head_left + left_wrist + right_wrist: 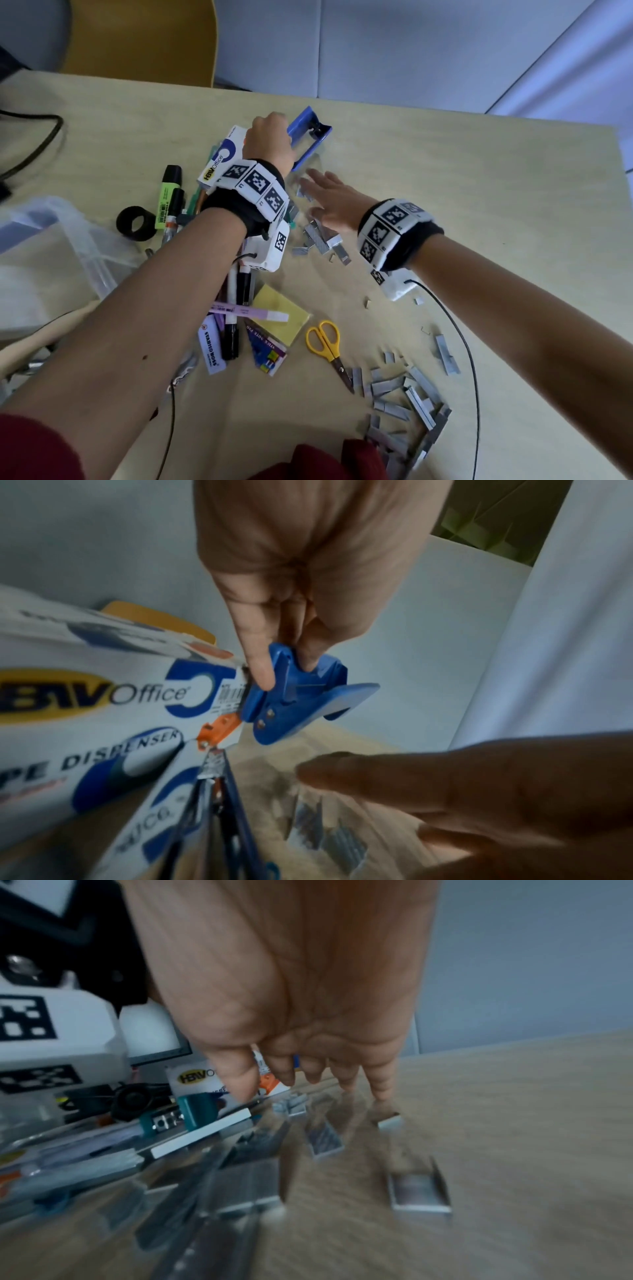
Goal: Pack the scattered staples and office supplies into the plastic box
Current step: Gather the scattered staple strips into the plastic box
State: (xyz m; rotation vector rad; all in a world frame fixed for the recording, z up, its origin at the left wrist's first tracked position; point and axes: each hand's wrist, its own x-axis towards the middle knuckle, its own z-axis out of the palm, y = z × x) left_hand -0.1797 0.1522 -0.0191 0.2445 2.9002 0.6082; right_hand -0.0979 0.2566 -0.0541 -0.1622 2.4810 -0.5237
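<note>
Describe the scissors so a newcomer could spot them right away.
Start at the beige table and find the yellow sticky-note pad near the front middle. Just right of it lie the scissors, blades pointing toward the big heap of grey staple strips. Their bright yellow loop handles set them apart from everything nearby.

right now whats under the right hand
Loose staple strips lie on the table beneath the open right hand. Whatever sits directly under the palm is covered in the head view.

Staples (323, 236) underhand; table (479, 192) rt side free
</note>
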